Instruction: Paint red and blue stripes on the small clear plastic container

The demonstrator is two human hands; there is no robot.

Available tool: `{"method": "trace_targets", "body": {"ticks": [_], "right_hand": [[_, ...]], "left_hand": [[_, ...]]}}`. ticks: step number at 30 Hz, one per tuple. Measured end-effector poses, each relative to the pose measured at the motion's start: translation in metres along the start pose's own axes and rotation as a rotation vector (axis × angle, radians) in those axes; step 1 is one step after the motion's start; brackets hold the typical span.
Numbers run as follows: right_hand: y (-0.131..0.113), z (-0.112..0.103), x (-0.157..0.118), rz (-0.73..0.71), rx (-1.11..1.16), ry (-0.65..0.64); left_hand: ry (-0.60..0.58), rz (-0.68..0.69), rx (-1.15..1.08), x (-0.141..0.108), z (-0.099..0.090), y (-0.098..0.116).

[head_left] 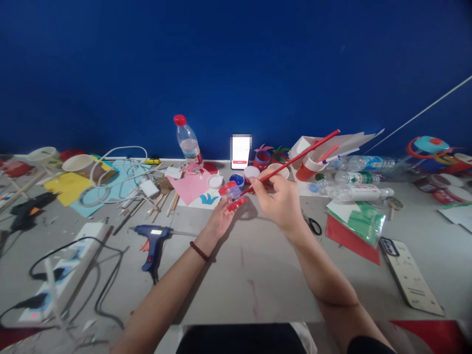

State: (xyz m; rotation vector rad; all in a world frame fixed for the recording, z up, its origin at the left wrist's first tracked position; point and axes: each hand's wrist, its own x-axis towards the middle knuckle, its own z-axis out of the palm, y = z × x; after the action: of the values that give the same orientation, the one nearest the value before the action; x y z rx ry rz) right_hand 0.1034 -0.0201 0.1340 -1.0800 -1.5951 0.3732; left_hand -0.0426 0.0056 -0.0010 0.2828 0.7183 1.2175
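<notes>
My right hand (pixel 280 200) pinches a long red paintbrush (pixel 308 150) that slants down to the left. The brush tip is close to a small clear plastic piece with red painted parts (pixel 229 188), which my left hand (pixel 218 219) grips in its fingertips. Just behind it stands an open pot of blue paint (pixel 236 180). A pale pink-white round pot or lid (pixel 251 172) sits beside the pot. To the left lies a white lid (pixel 215 182), near white paper with blue leaf shapes (pixel 208 198). The exact form of the plastic piece is blurred.
A lit phone (pixel 241 150) leans against the blue wall. On the left are a red-capped bottle (pixel 189 142), a blue glue gun (pixel 153 241) and a power strip (pixel 70 270) with cables. On the right are paper cups (pixel 309 168), plastic bottles (pixel 354 192), scissors (pixel 314 226) and another phone (pixel 411 275).
</notes>
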Motion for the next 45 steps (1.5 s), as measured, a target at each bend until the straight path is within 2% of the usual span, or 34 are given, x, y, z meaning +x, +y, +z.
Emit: {"method": "trace_targets", "body": {"ticks": [9,18,26,29,35,39,45], "right_hand": [[0.002,-0.005,0.003,-0.023,-0.132,0.025],[0.015,-0.012,0.007,0.058,-0.286,0.06],[0.011,-0.006,0.003,-0.03,-0.218,0.037],[0.005,-0.006,0.002,-0.027,-0.174,0.031],[-0.002,-0.003,-0.002,0.041,-0.023,-0.06],[-0.001,-0.001,-0.001,0.018,-0.02,-0.022],[0.006,-0.005,0.004,-0.032,-0.092,0.012]], "left_hand": [[0.024,-0.022,-0.013,-0.001,0.002,0.001],[0.052,-0.039,-0.009,-0.001,0.003,0.002],[0.02,-0.025,0.009,-0.004,0.005,0.004],[-0.014,-0.004,0.014,-0.003,0.004,0.002],[-0.072,0.024,0.028,-0.001,0.0,0.0],[-0.092,0.025,0.018,-0.001,0.0,0.0],[-0.031,0.002,-0.001,-0.002,0.003,0.001]]}}
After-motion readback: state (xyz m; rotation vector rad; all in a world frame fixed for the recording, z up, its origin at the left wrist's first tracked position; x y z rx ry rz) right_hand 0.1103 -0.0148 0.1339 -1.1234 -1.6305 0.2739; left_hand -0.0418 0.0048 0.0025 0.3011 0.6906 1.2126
